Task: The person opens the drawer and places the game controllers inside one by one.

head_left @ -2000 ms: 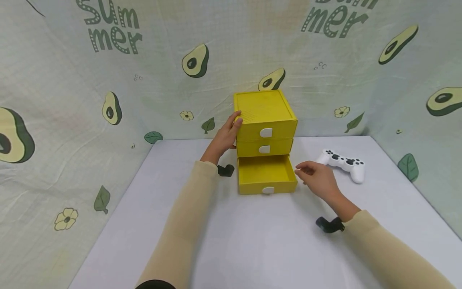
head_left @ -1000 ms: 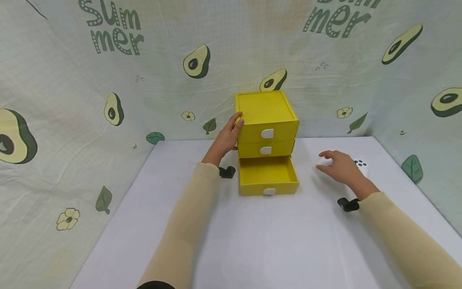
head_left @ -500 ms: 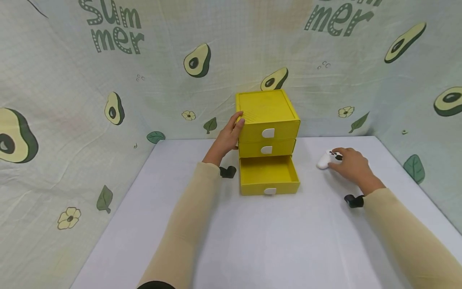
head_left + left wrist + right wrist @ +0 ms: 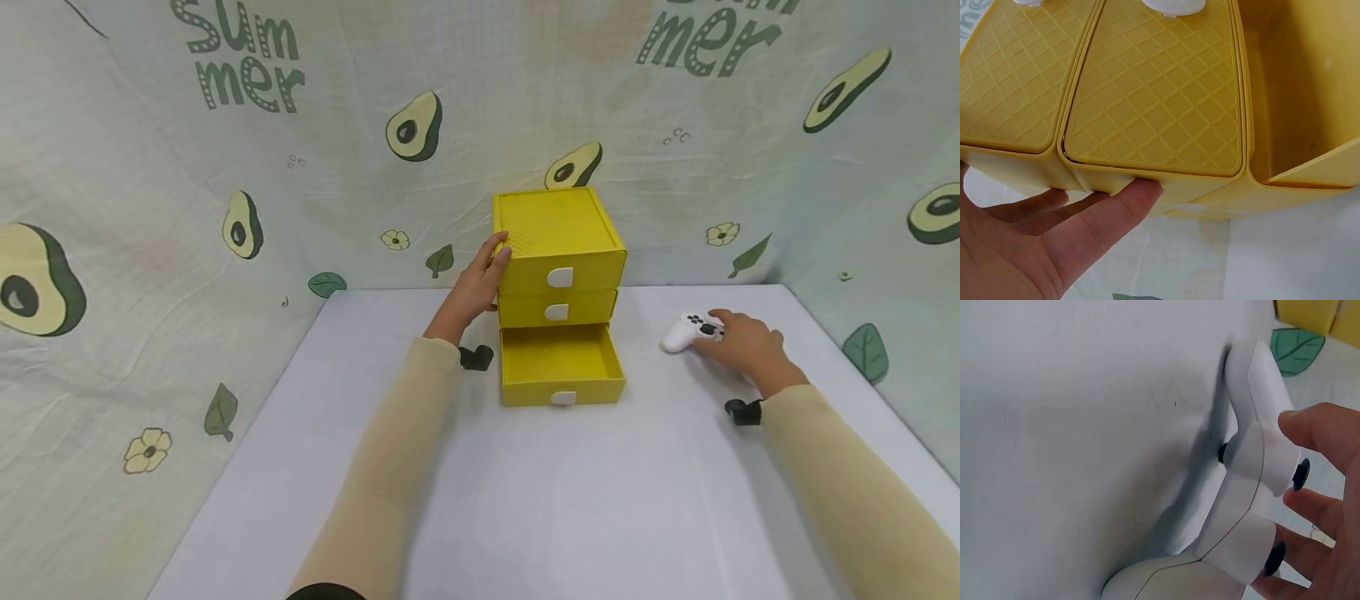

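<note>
A yellow drawer unit [image 4: 561,221] stands on the table, its lowest drawer [image 4: 527,395] pulled out with nothing inside. My left hand [image 4: 476,283] rests against the unit's left side; in the left wrist view its thumb [image 4: 1107,225] and fingers lie fairly straight along the yellow side wall. To the right, my right hand [image 4: 742,343] is on a white game controller [image 4: 681,333]. The right wrist view shows the thumb [image 4: 1322,428] over one handle of the controller [image 4: 1235,500] and the fingers along its far side, past the black thumbsticks.
The upper two drawers [image 4: 592,271] are closed, each with a white tab. A white cloth covers the table [image 4: 555,500]. Behind and beside it hangs a curtain [image 4: 465,50] printed with avocados and leaves.
My right hand has moved right, away from the open drawer, and has come onto the game controller. My left hand has stayed at the drawer unit's side.
</note>
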{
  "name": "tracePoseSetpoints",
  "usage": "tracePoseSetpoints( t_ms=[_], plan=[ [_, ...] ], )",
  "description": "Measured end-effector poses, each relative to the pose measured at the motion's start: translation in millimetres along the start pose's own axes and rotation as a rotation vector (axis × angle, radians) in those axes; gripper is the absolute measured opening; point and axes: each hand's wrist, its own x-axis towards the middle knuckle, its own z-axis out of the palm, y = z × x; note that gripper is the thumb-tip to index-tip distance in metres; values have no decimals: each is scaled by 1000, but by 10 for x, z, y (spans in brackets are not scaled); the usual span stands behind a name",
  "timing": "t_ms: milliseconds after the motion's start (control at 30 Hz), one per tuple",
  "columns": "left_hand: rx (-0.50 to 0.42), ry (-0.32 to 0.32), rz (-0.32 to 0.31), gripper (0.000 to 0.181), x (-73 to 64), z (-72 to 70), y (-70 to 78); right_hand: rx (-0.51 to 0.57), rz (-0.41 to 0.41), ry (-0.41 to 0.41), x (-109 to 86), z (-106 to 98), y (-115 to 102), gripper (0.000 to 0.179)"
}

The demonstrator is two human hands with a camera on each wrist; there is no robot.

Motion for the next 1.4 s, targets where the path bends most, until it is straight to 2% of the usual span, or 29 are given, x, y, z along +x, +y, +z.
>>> tracePoseSetpoints(
  t_ms=[333,467,700,833,1067,1400],
  plan=[
    [17,-14,-4,57,11,26,-47,44,62,-164,32,10,140,94],
    [14,-15,-6,56,16,26,-41,58,71,-183,41,1,135,95],
    [14,-11,-7,57,33,16,-5,60,50,-143,36,-15,110,88],
    [12,-2,-4,57,33,12,-5,57,21,-82,22,1,86,85],
    [13,-5,-37,52,8,22,-52,49,-28,-19,-42,75,35,84],
    [7,-1,0,55,-17,14,-8,18,-104,101,-139,-22,-165,79]
  ],
)
